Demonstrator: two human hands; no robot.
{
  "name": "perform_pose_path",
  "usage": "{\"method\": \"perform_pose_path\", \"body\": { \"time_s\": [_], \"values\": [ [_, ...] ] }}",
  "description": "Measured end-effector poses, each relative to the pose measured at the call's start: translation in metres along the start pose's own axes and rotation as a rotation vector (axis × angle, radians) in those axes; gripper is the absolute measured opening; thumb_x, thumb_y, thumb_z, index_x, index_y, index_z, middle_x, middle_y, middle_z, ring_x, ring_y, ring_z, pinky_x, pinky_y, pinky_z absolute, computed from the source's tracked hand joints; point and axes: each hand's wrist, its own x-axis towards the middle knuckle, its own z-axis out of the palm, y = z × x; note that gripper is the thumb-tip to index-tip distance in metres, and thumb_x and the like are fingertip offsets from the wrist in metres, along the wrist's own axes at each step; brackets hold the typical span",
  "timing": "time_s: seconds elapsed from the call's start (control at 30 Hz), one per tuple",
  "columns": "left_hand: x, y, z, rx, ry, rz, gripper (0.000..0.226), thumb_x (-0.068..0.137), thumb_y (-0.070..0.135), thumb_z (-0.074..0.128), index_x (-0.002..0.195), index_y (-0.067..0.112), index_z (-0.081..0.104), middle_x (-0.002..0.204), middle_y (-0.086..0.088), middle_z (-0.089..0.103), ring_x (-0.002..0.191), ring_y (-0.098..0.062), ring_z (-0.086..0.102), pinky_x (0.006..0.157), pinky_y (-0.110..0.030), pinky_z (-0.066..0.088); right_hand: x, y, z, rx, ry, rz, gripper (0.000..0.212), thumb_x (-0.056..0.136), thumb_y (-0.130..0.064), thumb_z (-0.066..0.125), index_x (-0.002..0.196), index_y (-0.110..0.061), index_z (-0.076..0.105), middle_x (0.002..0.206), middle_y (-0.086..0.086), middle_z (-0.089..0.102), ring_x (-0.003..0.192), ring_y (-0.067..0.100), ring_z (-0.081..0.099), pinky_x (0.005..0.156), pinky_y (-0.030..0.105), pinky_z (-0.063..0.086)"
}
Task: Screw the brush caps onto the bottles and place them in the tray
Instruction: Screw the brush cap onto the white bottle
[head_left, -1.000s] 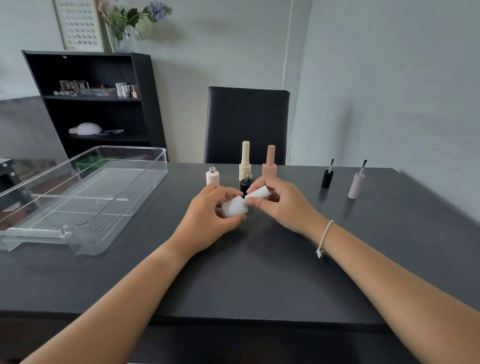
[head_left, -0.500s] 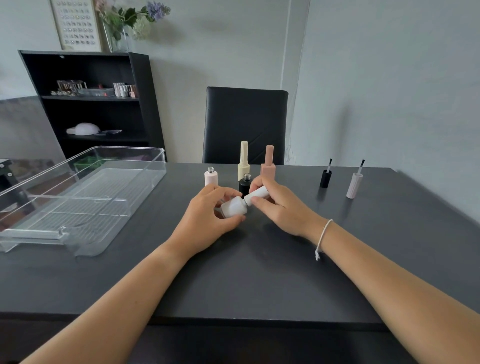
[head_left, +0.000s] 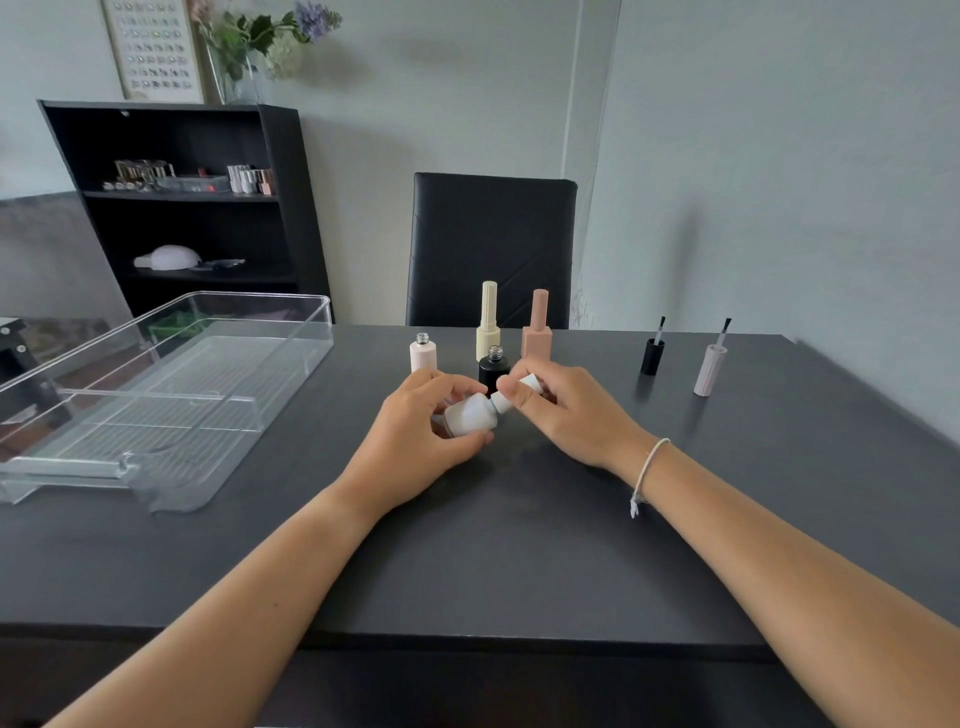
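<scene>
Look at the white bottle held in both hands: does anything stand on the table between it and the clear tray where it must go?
Nothing visible does. The white bottle is gripped by the left hand, and the right hand grips its cap. Bare dark table lies between it and the clear tray. The pink open bottle stands farther back, off that path.

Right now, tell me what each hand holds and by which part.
The left hand grips the white bottle round its body, tilted sideways. The right hand pinches that bottle's white brush cap at the neck.
</scene>
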Motion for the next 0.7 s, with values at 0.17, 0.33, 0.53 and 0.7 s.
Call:
{"method": "perform_pose_path", "body": {
  "time_s": [0.17, 0.33, 0.53, 0.7],
  "values": [
    [-0.0006, -0.0005, -0.0002, -0.007, 0.006, 0.002, 0.035, 0.071, 0.023, 0.075, 0.102, 0.032, 0.061, 0.097, 0.016, 0.05, 0.088, 0.004, 0.05, 0.071, -0.009, 0.045, -0.0024, 0.0048, -0.0039, 0.093, -0.029, -0.034, 0.014, 0.089, -0.018, 0.055, 0.097, -0.02, 0.045, 0.065, -0.009, 0.04, 0.052, 0.005, 0.038, 0.054, 0.014, 0.031],
    [-0.0003, -0.0004, 0.0002, -0.009, 0.012, 0.0, 0.035, 0.072, 0.022, 0.076, 0.102, 0.033, 0.061, 0.097, 0.017, 0.049, 0.087, 0.006, 0.049, 0.067, -0.006, 0.043, -0.0016, 0.0044, -0.0037, 0.088, -0.015, -0.064, 0.015, 0.086, -0.009, 0.057, 0.089, -0.019, 0.046, 0.071, -0.01, 0.05, 0.054, 0.001, 0.043, 0.055, 0.012, 0.035],
    [-0.001, -0.0005, -0.0007, -0.007, 0.015, -0.004, 0.035, 0.071, 0.022, 0.076, 0.101, 0.033, 0.061, 0.097, 0.017, 0.049, 0.085, 0.005, 0.049, 0.068, -0.006, 0.043, 0.0002, 0.0064, -0.0019, 0.018, 0.058, -0.034, 0.022, 0.09, -0.029, 0.054, 0.078, -0.011, 0.051, 0.057, -0.01, 0.044, 0.053, -0.001, 0.046, 0.054, 0.008, 0.037],
    [-0.0006, 0.0, 0.0001, 0.0, 0.006, 0.002, 0.035, 0.072, 0.023, 0.075, 0.101, 0.034, 0.059, 0.098, 0.016, 0.049, 0.087, 0.005, 0.048, 0.067, -0.005, 0.043, -0.0005, 0.0031, -0.0018, -0.013, 0.062, -0.022, 0.038, 0.087, -0.048, 0.044, 0.076, -0.013, 0.052, 0.054, -0.008, 0.041, 0.048, 0.006, 0.042, 0.051, 0.016, 0.032]
  ]
}}
